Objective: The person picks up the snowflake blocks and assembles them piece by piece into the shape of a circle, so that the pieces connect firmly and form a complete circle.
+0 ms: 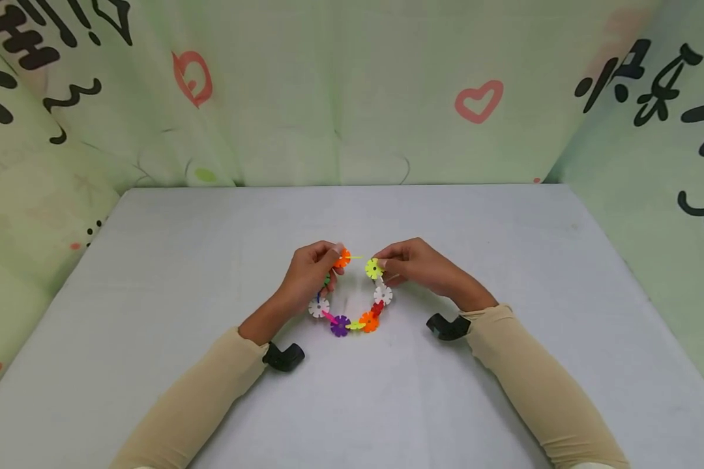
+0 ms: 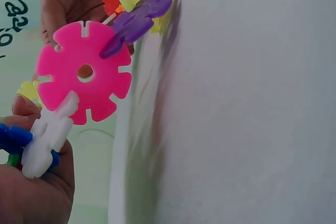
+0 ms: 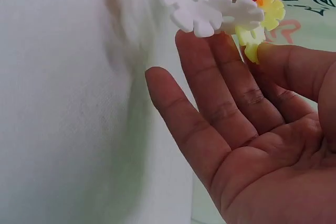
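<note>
A chain of notched plastic discs, linked edge to edge, curves in a ring with a gap at its far side. My left hand (image 1: 309,273) pinches the orange disc (image 1: 344,258) at one end, from which a yellow disc (image 1: 356,257) juts edge-on toward the gap. At the other end my right hand (image 1: 425,268) pinches a yellow-green disc (image 1: 373,268) between thumb and fingers, other fingers spread in the right wrist view. Between them hang white, red, orange, yellow, purple and pink discs (image 2: 84,72). A blue disc (image 2: 13,139) and a green one sit near the left palm.
The ring is held over a table with a white cloth (image 1: 352,404). Pale green curtains (image 1: 340,98) with hearts and black lettering stand behind and at both sides. A black wrist camera (image 1: 284,357) sits at the left cuff, another (image 1: 448,327) at the right.
</note>
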Available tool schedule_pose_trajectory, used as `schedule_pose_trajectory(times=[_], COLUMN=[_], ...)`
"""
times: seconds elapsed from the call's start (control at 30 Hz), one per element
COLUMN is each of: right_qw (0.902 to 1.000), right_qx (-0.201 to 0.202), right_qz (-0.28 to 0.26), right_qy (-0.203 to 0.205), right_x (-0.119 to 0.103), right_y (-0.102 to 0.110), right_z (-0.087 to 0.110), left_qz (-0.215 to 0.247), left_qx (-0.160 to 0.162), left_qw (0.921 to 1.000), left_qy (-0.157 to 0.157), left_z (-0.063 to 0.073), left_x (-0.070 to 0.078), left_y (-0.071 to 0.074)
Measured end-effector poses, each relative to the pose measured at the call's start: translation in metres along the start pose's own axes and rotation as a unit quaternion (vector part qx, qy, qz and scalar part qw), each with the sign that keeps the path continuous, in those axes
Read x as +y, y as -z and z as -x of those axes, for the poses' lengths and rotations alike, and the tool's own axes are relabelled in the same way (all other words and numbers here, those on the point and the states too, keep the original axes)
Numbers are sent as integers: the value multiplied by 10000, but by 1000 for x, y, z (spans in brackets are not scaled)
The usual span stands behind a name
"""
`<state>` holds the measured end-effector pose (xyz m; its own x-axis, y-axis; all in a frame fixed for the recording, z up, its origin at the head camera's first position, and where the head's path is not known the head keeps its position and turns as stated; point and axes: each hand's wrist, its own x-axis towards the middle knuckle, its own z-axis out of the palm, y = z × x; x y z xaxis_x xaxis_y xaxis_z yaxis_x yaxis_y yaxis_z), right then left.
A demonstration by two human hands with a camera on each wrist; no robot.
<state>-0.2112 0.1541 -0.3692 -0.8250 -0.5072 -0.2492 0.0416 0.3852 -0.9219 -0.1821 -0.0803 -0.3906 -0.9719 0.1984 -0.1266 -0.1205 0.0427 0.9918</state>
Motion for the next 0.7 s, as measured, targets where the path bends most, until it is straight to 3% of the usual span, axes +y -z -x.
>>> schedule_pose_trajectory(times=[0.23, 0.7], right_qw=[9992, 9965], right_qx=[307, 427], right_qz=[233, 698], right_qy=[46, 172], right_x=[-6, -19], right_y=[-2, -7], right_z=[0, 0], left_qz=[26, -82], left_qx=[21, 144], left_qw=[10000, 9995], left_qy=[-66, -267], left_z=[2, 3], left_x=[-1, 1], left_y=[-1, -4])
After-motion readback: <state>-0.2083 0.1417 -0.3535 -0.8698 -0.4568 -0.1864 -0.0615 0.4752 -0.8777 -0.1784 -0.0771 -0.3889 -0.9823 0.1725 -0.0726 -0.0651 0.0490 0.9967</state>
